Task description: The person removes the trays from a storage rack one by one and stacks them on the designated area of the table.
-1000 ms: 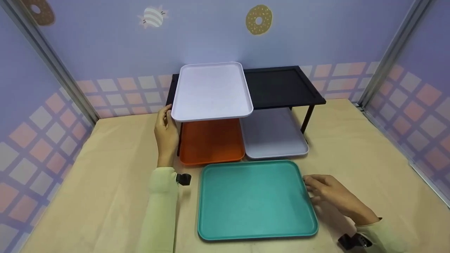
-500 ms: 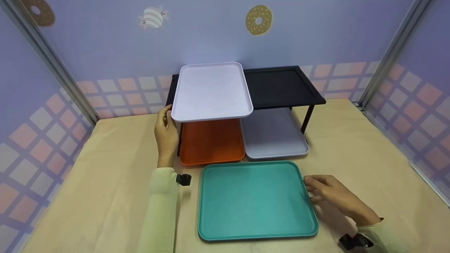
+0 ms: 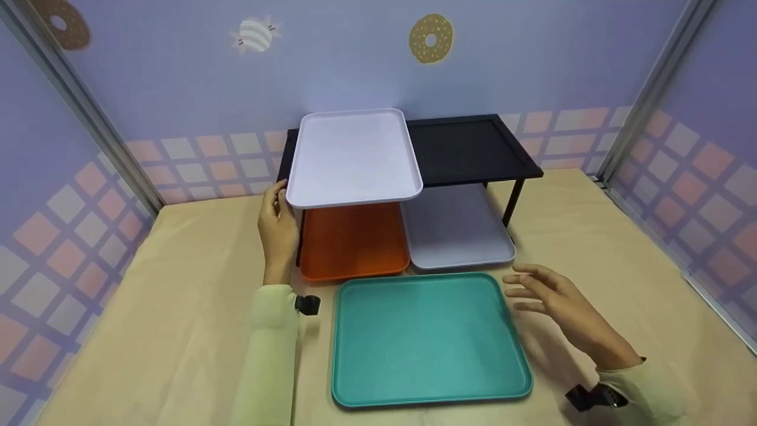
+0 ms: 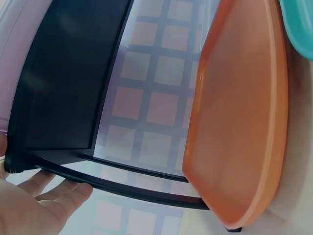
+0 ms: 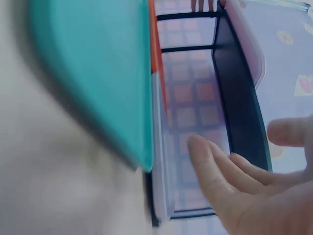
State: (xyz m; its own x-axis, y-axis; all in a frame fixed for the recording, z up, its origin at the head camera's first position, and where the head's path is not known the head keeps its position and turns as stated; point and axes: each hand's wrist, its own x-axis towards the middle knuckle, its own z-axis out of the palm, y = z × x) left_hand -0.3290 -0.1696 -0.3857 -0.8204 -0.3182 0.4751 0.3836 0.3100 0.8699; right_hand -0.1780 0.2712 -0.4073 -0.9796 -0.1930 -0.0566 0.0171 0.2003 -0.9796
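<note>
A teal tray [image 3: 429, 337] lies flat on the table in front of a black two-level rack [image 3: 473, 151]. A white tray [image 3: 353, 155] sits on the rack's top left; an orange tray [image 3: 353, 239] and a grey tray [image 3: 454, 228] lie beneath it. My left hand [image 3: 278, 222] rests against the rack's left front corner, fingers [image 4: 58, 188] along the black frame [image 4: 122, 186]. My right hand [image 3: 553, 302] hovers open just right of the teal tray's far right corner, fingers [image 5: 215, 171] spread, touching nothing.
The table [image 3: 177, 284] is covered in tan paper, bounded by purple walls with metal corner posts [image 3: 77, 100]. The right half of the rack's top shelf is bare black. Bare tan paper lies left and right of the trays.
My right hand has let go of the teal tray's right edge and lifted up and away with fingers spread. The left hand has stayed at the rack.
</note>
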